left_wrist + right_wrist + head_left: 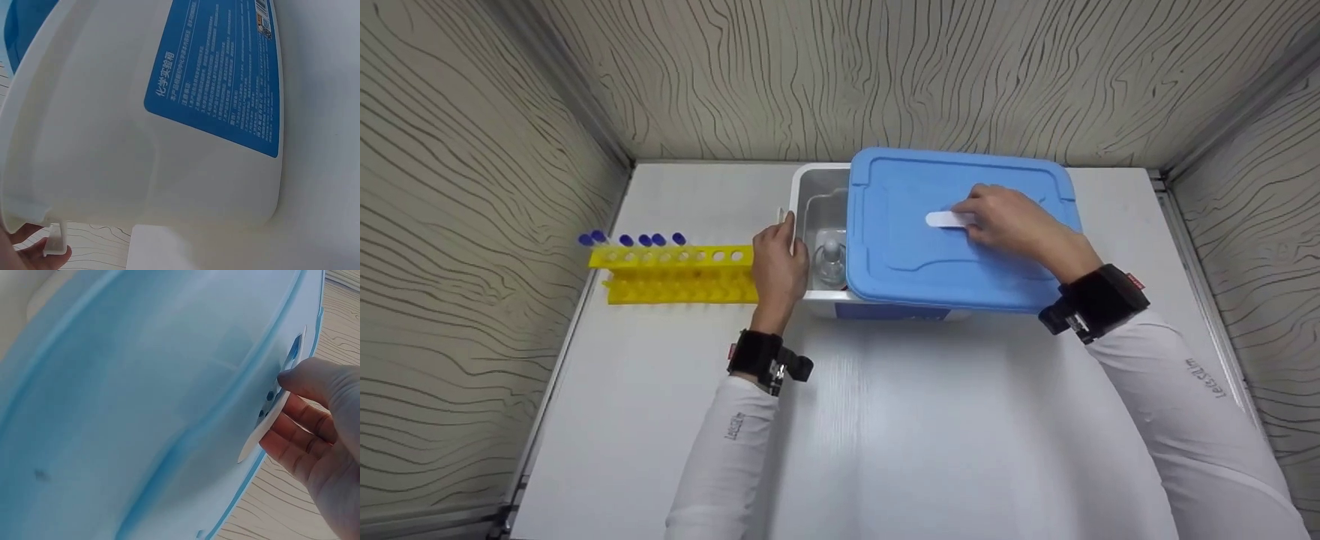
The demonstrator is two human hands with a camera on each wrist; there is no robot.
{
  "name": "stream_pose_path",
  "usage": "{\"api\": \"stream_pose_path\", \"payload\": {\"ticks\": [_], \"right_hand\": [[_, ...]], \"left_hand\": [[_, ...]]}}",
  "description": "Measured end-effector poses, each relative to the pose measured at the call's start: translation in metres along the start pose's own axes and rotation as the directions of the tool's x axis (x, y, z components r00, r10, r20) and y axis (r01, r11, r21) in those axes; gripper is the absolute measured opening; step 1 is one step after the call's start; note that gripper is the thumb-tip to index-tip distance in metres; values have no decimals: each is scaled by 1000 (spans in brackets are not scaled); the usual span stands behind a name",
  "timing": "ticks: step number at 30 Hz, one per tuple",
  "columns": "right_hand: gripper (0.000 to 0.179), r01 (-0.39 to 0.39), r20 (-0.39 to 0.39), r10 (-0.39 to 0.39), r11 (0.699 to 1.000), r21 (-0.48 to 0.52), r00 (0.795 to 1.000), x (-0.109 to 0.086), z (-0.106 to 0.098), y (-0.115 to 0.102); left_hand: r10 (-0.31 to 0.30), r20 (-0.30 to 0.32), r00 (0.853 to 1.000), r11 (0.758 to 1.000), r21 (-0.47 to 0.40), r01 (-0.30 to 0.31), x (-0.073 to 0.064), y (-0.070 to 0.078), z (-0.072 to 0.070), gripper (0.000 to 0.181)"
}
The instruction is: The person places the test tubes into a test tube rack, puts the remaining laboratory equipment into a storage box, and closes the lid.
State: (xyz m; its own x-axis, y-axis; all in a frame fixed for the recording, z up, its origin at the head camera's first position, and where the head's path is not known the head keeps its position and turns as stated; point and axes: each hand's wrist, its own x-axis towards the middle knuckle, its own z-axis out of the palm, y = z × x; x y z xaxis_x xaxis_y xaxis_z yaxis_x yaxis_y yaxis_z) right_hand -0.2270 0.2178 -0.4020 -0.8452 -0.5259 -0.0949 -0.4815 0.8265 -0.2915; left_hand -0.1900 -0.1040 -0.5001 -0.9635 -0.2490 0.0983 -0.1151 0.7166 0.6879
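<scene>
A white plastic storage box (825, 166) with a blue label (214, 73) on its front stands at the back of the table. My left hand (780, 270) grips its left end, fingers around a white latch (55, 241) below the rim. Over the box's right part lies a blue lid (900, 255), shifted right so that the left part of the box shows. With thumb and fingers, my right hand (1005, 217) pinches the white handle (945, 220) on the lid. A clear glass piece (831, 262) sits inside the uncovered part.
Left of the box is a yellow test tube rack (682, 292), its right end behind my left hand. Several tubes with blue caps (645, 240) stand along its back. Patterned panels (840, 82) wall in the white table (885, 420).
</scene>
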Motion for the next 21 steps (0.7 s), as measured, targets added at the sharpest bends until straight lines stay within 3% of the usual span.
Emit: {"api": "stream_pose_path", "payload": {"ticks": [11,21], "right_hand": [[39,67,-1,-67,998,-17,998,19,12,-6],[38,61,-1,-61,998,17,998,27,19,-7]], "left_hand": [[3,-5,1000,1000,11,-3,0,-1,0,49],[0,-5,1000,1000,12,0,1,-1,1,50]]}}
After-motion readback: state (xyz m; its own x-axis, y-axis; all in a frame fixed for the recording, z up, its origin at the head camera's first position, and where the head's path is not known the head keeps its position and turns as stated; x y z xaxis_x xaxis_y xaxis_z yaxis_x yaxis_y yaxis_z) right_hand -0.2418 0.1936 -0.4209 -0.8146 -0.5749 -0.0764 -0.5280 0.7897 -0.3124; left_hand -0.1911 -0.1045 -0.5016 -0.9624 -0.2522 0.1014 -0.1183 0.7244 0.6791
